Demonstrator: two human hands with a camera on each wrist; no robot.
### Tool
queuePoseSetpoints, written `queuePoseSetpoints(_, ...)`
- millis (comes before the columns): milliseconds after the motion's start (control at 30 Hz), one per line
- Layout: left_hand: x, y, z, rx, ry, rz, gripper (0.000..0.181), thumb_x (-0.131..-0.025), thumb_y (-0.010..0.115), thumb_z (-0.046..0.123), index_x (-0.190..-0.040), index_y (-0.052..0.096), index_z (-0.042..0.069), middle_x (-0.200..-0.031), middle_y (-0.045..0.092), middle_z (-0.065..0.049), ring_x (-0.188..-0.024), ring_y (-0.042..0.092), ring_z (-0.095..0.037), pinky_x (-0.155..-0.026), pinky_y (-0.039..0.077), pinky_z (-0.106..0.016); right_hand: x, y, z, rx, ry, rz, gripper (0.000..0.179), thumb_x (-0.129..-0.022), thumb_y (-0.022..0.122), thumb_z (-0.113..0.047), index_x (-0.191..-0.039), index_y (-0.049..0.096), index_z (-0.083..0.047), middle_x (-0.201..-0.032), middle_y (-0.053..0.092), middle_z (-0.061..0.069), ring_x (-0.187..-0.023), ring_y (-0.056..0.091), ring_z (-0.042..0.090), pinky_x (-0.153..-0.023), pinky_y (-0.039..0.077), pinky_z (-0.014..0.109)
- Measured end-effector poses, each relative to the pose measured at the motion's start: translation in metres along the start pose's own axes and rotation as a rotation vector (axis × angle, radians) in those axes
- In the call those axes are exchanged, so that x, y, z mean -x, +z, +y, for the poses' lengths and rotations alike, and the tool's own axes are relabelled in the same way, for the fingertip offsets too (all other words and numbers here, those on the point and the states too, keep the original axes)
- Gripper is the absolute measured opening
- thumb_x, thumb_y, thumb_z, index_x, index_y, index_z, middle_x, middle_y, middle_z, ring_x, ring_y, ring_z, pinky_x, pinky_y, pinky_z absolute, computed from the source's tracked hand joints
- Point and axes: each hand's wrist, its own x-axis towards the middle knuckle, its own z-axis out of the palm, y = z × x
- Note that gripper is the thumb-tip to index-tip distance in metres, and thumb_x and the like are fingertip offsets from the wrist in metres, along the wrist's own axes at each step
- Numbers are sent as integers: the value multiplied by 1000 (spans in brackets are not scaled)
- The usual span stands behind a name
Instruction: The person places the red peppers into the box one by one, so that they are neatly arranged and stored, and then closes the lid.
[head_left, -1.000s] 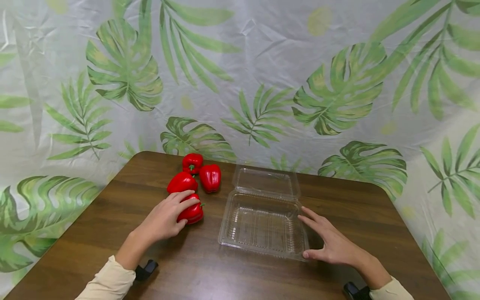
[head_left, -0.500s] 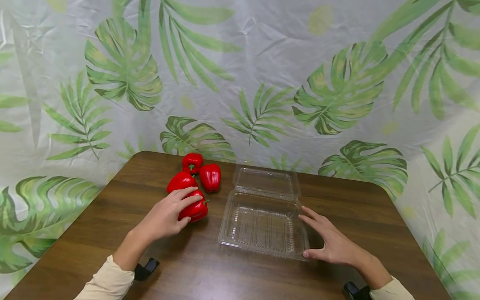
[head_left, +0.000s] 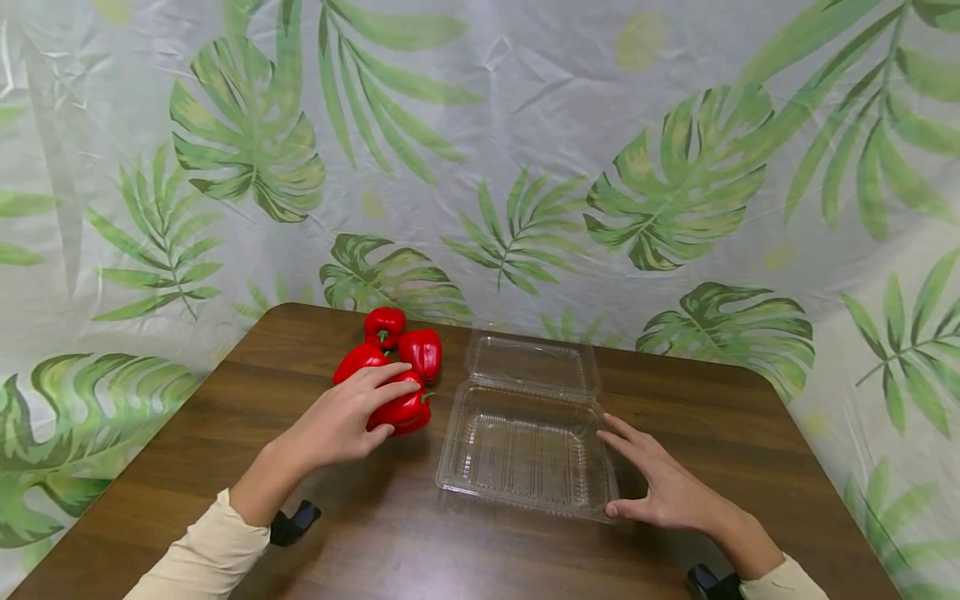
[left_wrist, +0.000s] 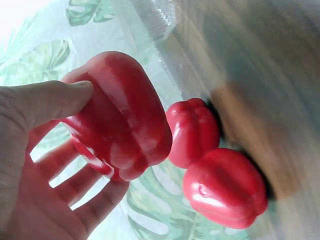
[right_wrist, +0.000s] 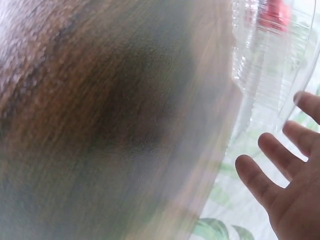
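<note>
My left hand [head_left: 337, 423] grips a red bell pepper [head_left: 405, 407], thumb on one side and fingers round the other. In the left wrist view this pepper [left_wrist: 122, 117] hangs clear of the wood, near two more peppers. At the right side of an open clear plastic clamshell container [head_left: 525, 457], my right hand [head_left: 663, 483] rests its thumb and fingertips along the rim. The right wrist view has its fingers [right_wrist: 260, 182] spread and fairly straight beside the clear wall. No pepper lies in the container; its lid [head_left: 534, 364] is folded back.
Three other red bell peppers sit grouped behind my left hand: one on the left [head_left: 360, 361], one at the back [head_left: 385, 325], one on the right [head_left: 422, 354]. A leaf-patterned curtain [head_left: 525, 125] hangs behind the brown wooden table [head_left: 705, 417].
My left hand has lifted the gripped bell pepper and carried it a little right and away from me, toward the container. The right hand and the container have stayed in place.
</note>
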Motion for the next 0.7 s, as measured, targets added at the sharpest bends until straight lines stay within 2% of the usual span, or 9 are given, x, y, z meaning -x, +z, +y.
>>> queuePoseSetpoints(200,-15,-7,3,-3,82,-30,57,-77,78,11,-132,63,14,-144,55,-13,-133,53,-34,-109,44,-57,0,-1,0,9,-9,2,87,-78,82,-33,-148,42,-1,-157,29,28,-136,36,48,-91,43,70)
queuePoseSetpoints(467,-34,-7,8,21,104,-134,56,-81,79,18,-134,61,17,-147,53,-12,-135,51,-33,-104,48,-56,1,-2,0,9,-3,-6,87,-79,81,-35,-149,41,-3,-158,29,27,-135,36,49,-91,43,70)
queuePoseSetpoints(700,-47,-2,13,41,137,-160,57,-82,77,19,-135,59,18,-147,53,-9,-135,50,-32,-103,51,-51,0,-2,-2,31,-12,4,88,-78,81,-37,-148,42,-1,-157,31,27,-135,37,47,-91,44,68)
